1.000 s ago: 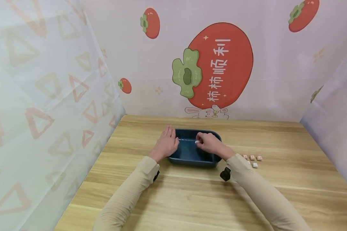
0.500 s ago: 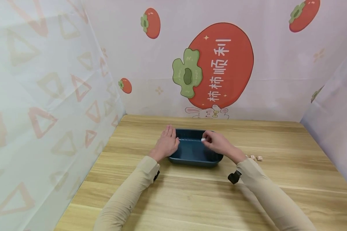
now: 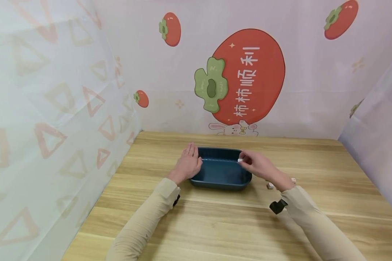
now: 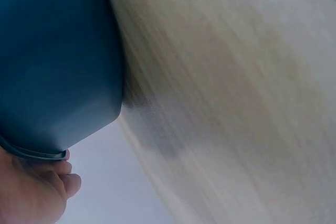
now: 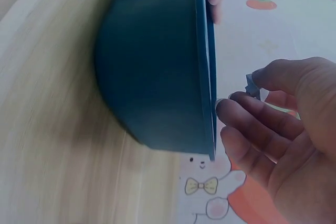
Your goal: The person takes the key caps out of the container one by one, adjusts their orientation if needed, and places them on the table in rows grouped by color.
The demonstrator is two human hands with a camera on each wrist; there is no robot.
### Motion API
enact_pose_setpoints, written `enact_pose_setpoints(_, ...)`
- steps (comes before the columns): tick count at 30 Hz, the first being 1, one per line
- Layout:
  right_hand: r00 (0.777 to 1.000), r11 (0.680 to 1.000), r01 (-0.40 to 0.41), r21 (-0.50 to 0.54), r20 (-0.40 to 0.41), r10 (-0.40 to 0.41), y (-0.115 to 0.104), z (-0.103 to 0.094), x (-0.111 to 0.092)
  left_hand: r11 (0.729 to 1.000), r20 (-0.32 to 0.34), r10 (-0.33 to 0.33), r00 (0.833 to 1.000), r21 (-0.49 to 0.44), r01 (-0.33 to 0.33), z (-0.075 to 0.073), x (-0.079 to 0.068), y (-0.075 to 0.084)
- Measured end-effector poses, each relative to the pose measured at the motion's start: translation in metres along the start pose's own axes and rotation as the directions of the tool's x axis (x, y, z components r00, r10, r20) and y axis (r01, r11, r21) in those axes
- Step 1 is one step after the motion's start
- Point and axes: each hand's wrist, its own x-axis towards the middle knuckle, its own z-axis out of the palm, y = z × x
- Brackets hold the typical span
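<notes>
A dark blue rectangular tray (image 3: 219,172) stands on the table. My left hand (image 3: 187,163) rests on its left end with straight fingers along the rim; the left wrist view shows this hand (image 4: 34,190) at the rim only in part. My right hand (image 3: 258,166) is over the tray's right end, thumb and fingertips pinching a small white keycap (image 3: 240,160). In the right wrist view, the pinched keycap (image 5: 252,86) is tilted and stands apart from the tray rim (image 5: 211,77). No keycap shows on the visible part of the tray floor.
Keycaps lie on the wooden table (image 3: 215,224) right of the tray: one white keycap (image 3: 270,185) nearer it, and another keycap (image 3: 293,180) partly behind my right forearm. A printed cloth wall (image 3: 170,76) rises behind the table, with more cloth at both sides.
My right hand has moved right across the tray with the keycap still pinched, and its forearm now covers most of the keycaps on the table. My left hand has stayed on the tray.
</notes>
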Motion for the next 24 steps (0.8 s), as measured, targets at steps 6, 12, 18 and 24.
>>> enact_pose_setpoints(6,1.0,0.999,-0.027,0.019,-0.007,0.028,0.005,-0.01,-0.012,1.0,-0.013,0.002,1.0,0.007,-0.002,0.002,0.0,-0.001)
enact_pose_setpoints(12,0.998,0.999,-0.054,-0.007,-0.022,0.054,0.013,-0.016,-0.024,1.0,0.001,-0.001,1.0,0.016,0.001,0.0,-0.001,0.0)
enact_pose_setpoints(18,0.998,1.0,-0.015,-0.023,-0.062,0.013,0.022,-0.019,-0.035,1.0,0.028,-0.014,1.0,0.026,0.013,-0.002,-0.002,0.001)
enact_pose_setpoints(24,0.997,0.999,-0.032,-0.042,-0.075,0.029,0.032,-0.02,-0.044,1.0,0.031,-0.016,0.999,0.026,0.015,-0.001,-0.002,0.001)
